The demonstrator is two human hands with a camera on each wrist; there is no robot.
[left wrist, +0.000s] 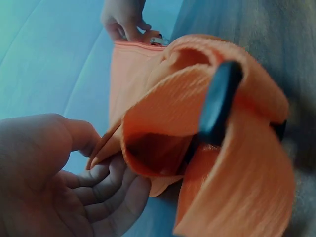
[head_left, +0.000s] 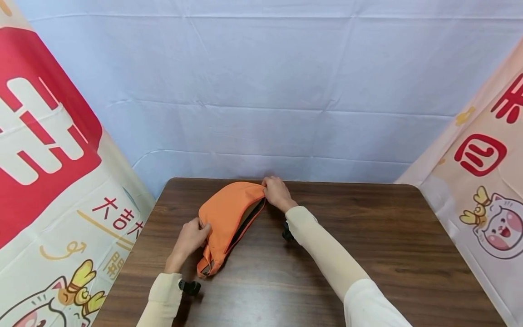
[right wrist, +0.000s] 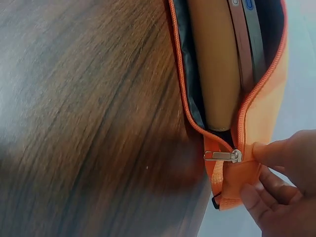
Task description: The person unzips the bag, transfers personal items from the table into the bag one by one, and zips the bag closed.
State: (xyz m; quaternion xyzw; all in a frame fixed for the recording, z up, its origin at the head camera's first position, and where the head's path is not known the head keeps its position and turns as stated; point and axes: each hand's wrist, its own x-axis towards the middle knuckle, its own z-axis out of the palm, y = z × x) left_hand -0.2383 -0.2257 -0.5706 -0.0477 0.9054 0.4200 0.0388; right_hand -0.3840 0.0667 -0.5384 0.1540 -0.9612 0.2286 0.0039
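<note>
An orange waist bag (head_left: pixel 226 209) is held up at the table's far left, its zip gaping along one side. My left hand (head_left: pixel 192 236) pinches the bag's lower edge between thumb and fingers, beside the orange strap (left wrist: pixel 247 177) with its black buckle (left wrist: pixel 219 103). At the far end, my right hand (head_left: pixel 278 193) pinches the fabric tab beside the metal zip pull (right wrist: pixel 222 156). Inside, the right wrist view shows a tan rounded object (right wrist: pixel 215 69), a thin brown piece (right wrist: pixel 240 47) and a thin grey piece (right wrist: pixel 255 47); their kinds are unclear.
The dark wood table (head_left: pixel 347 236) extends right and toward me. A pale cloth backdrop (head_left: pixel 261 91) hangs behind its far edge. Printed banners stand at the left (head_left: pixel 45 150) and right (head_left: pixel 490 181). Black wrist devices (head_left: pixel 189 287) sit under both forearms.
</note>
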